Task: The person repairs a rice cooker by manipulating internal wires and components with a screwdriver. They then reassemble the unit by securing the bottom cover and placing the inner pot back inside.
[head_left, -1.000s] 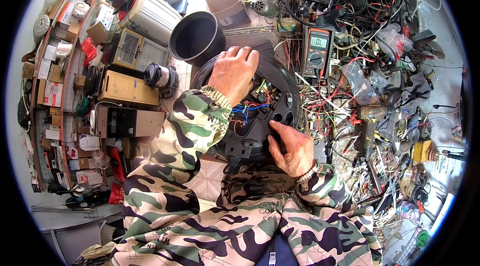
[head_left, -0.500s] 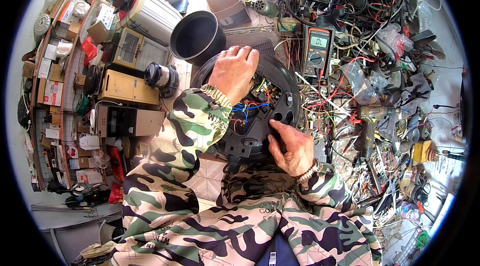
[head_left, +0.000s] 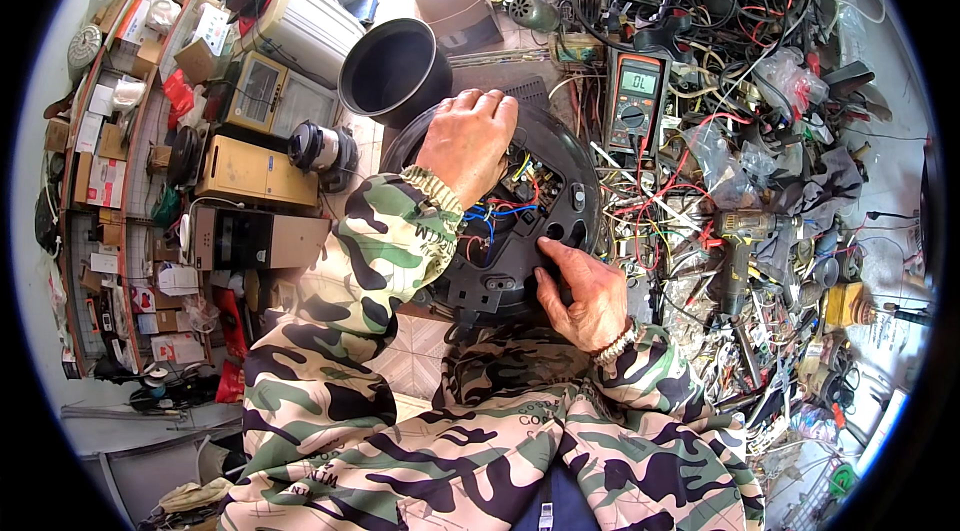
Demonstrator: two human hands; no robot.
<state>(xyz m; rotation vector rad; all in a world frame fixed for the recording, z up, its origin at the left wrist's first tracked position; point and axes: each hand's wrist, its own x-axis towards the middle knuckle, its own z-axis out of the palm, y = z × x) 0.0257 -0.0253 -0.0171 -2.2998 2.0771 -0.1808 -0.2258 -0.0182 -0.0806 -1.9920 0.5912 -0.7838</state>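
Observation:
A black round appliance base [head_left: 475,286], turned underside up with an open middle, lies in front of me, showing a circuit board [head_left: 525,186] and blue, red and yellow wires. My left hand [head_left: 465,146] grips its upper part, fingers curled, with the fingertips partly hidden. My right hand [head_left: 585,296] rests on the lower right of the base, index finger and thumb apart on the black plastic near some holes. A black inner pot [head_left: 395,76] sits just beyond the base. A multimeter [head_left: 638,101] with red leads lies to the right of it.
Shelves of boxes [head_left: 115,181] and stacked appliances [head_left: 250,171] fill the left. On the right are a heap of cables [head_left: 700,1], a drill [head_left: 737,251] and scattered tools and wire scraps. A cardboard box [head_left: 455,6] stands behind the pot. A motor-like unit [head_left: 320,151] is left of the base.

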